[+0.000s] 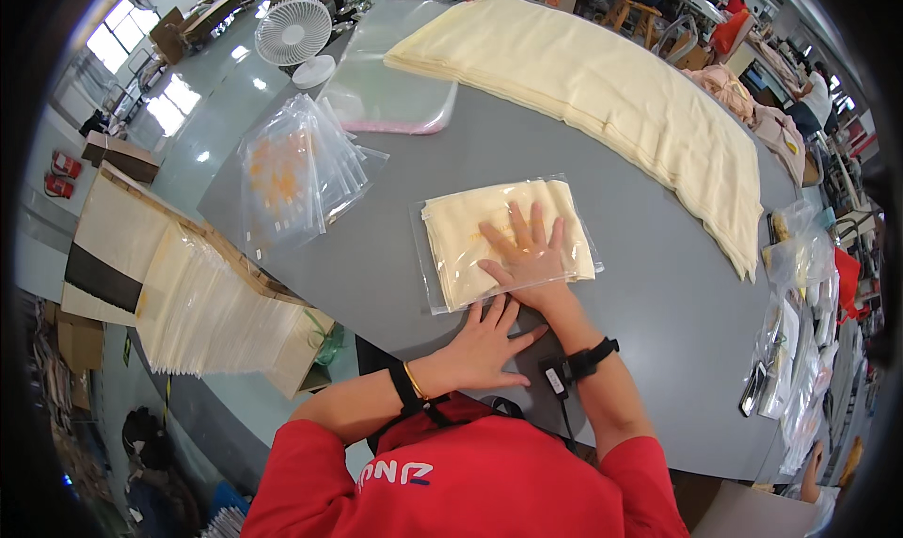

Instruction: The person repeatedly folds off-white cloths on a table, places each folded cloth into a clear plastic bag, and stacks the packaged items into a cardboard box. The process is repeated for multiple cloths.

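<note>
A folded pale yellow cloth (458, 256) lies in a clear plastic bag (430, 284) on the grey table. My right hand (532, 256) is inside the bag, fingers spread flat on the cloth, with the wrist at the bag's near edge. Beside that edge, my left hand (494, 337) rests palm down with its fingers apart; its fingertips reach the bag's near edge. Orange print on the bag is partly hidden by my right hand.
Fanned clear bags (310, 178) lie left, near a large plastic sheet stack (402, 86) and a white fan (293, 31). A long pile of pale yellow cloths (600, 79) curves along the far side. Bagged items (797, 340) and a phone (753, 388) lie right.
</note>
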Available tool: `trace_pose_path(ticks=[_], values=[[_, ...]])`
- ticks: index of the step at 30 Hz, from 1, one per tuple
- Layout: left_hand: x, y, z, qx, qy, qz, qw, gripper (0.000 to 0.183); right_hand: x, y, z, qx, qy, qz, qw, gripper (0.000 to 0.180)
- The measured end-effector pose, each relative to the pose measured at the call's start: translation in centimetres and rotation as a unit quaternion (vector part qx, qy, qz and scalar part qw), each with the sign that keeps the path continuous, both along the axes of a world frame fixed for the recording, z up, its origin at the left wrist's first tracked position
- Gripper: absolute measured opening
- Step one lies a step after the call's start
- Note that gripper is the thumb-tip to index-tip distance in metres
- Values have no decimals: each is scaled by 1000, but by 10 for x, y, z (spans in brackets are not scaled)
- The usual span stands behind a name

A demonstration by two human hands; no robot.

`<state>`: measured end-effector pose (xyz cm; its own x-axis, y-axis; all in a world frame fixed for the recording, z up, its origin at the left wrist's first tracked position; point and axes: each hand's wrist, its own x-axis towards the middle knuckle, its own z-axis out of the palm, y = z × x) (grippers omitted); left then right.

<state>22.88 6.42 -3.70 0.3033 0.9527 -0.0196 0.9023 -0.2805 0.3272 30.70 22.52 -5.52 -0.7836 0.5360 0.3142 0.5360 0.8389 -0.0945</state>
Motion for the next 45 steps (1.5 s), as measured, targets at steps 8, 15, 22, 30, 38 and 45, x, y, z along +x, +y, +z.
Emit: trace_pose_path(ticks=[8, 15, 22, 30, 38, 45], values=[[3, -1, 2, -53, -20, -10, 998, 88, 14, -7, 12, -66, -21, 101, 992, 65], [9, -3, 30, 39, 46, -64, 996, 65, 39, 5, 2, -61, 32, 62, 996, 67], [-60, 73, 73, 62, -98, -51, 992, 24, 82, -9, 15, -68, -59, -16, 996, 69], [-98, 145, -7, 52, 43, -132, 989, 67, 95, -11, 23, -203, 14, 57, 977, 62], [-70, 137, -11, 11, 26, 49, 998, 68, 116, -88, 31, -382, 173, -137, 898, 16], [-63, 125, 3, 23, -36, 49, 998, 67, 120, -69, 40, -538, 137, -259, 790, 17]])
